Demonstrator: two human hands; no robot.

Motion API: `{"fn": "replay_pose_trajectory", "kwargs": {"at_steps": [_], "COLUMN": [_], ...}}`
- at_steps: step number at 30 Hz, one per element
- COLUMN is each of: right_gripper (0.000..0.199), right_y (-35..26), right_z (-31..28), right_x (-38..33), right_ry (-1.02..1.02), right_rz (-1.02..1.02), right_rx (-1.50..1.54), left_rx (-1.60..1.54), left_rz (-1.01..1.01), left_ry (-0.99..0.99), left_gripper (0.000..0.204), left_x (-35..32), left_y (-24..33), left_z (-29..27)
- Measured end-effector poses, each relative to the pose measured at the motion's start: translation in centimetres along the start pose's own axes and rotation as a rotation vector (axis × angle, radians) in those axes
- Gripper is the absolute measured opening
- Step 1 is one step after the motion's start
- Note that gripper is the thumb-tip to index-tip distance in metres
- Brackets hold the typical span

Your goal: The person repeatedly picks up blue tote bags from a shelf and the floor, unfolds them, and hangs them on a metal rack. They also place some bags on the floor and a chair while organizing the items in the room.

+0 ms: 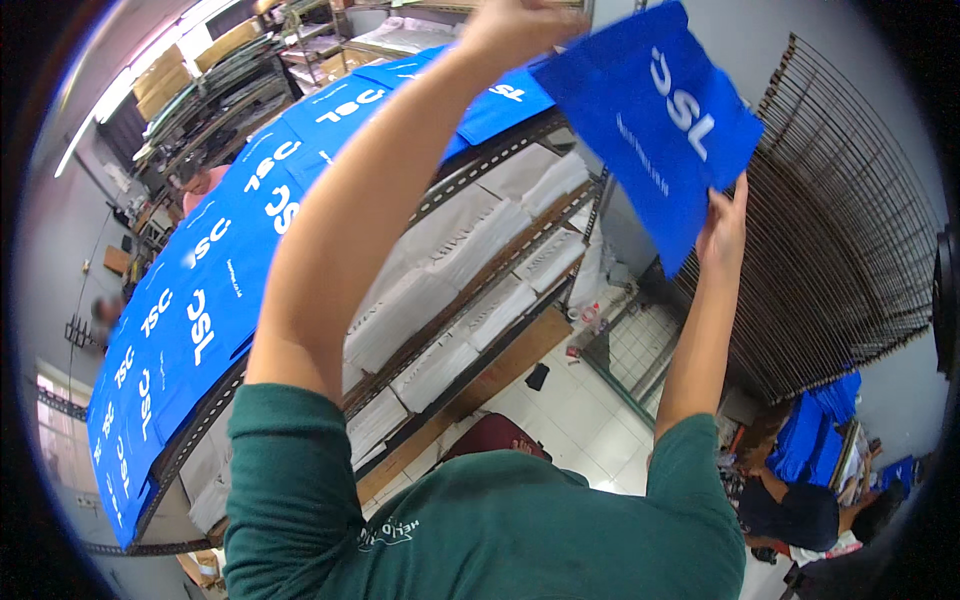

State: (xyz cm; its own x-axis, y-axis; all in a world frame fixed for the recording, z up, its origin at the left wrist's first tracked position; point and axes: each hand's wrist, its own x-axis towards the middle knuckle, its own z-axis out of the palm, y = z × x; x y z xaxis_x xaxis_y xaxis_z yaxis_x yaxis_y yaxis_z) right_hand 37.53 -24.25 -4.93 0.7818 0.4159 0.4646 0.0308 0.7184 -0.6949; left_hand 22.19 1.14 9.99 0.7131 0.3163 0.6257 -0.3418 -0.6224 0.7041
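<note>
From the head view, we hold a blue bag (655, 120) up in the air, just beyond the right end of the top shelf (480, 165), where a row of blue bags (215, 290) lies. Our left hand (510, 28) pinches its upper corner, our right hand (725, 225) its lower edge, so its long axis slants down to the right. Both arms are stretched high, the left nearer the shelf.
</note>
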Motion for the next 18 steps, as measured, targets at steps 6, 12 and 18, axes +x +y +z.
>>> {"fn": "replay_pose_trajectory", "kwargs": {"at_steps": [6, 12, 18], "right_gripper": [0.064, 0.073, 0.076], "right_y": [4.5, 12.2, 20.3], "right_z": [5.1, 7.0, 7.4], "right_x": [13.9, 24.0, 27.1], "right_ry": [-0.064, -0.033, 0.084], "right_rz": [-0.043, 0.003, 0.141], "right_rx": [0.139, 0.084, -0.038], "left_rx": [0.155, 0.299, 0.385], "left_rz": [0.102, -0.25, -0.711], "left_ry": [0.333, 0.351, 0.693], "left_gripper": [0.043, 0.047, 0.046], "left_x": [-8.0, -24.6, -40.3], "left_y": [8.2, 10.1, 13.5], "left_z": [-6.9, -10.9, -9.0]}}
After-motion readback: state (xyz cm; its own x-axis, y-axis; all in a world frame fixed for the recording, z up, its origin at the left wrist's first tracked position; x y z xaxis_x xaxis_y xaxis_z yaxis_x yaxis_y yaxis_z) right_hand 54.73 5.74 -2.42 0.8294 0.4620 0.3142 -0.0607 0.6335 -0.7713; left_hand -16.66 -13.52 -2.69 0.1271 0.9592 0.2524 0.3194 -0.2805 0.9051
